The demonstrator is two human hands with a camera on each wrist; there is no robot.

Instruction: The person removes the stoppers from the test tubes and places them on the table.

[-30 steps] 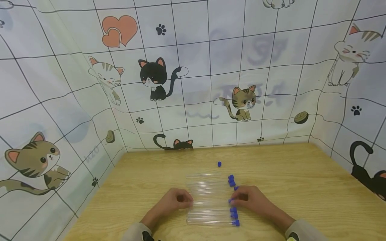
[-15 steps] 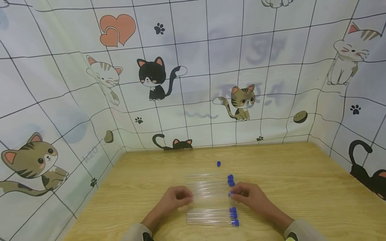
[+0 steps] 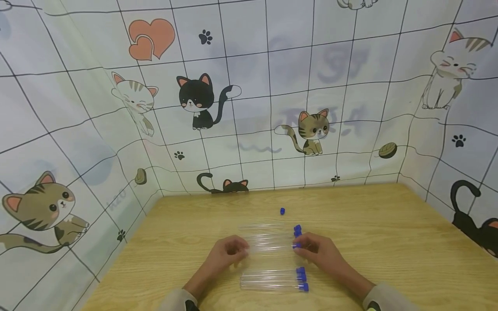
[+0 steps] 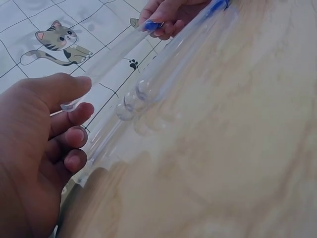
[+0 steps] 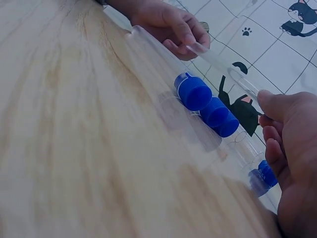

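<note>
A clear test tube (image 4: 119,53) with a blue cap (image 4: 152,25) spans both hands. My left hand (image 3: 228,254) pinches its rounded end between thumb and forefinger, the other fingers curled below. At the capped end, my right hand (image 3: 320,255) pinches it; in the right wrist view those fingers cover the cap. Nearest the viewer, several capped tubes (image 3: 268,280) lie side by side on the table, their blue caps (image 5: 194,94) to the right. Farther off lie more clear tubes (image 3: 266,241), right beyond the hands.
Blue caps (image 3: 297,229) show at the right of the farther tubes. One small blue cap (image 3: 282,211) lies alone toward the back of the wooden table (image 3: 186,220). A cat-print cloth (image 3: 253,108) surrounds the table behind and on both sides.
Both hands have moved away from the viewer with the test tube between them, from beside the near tubes to the farther ones. The near tubes have stayed put.
</note>
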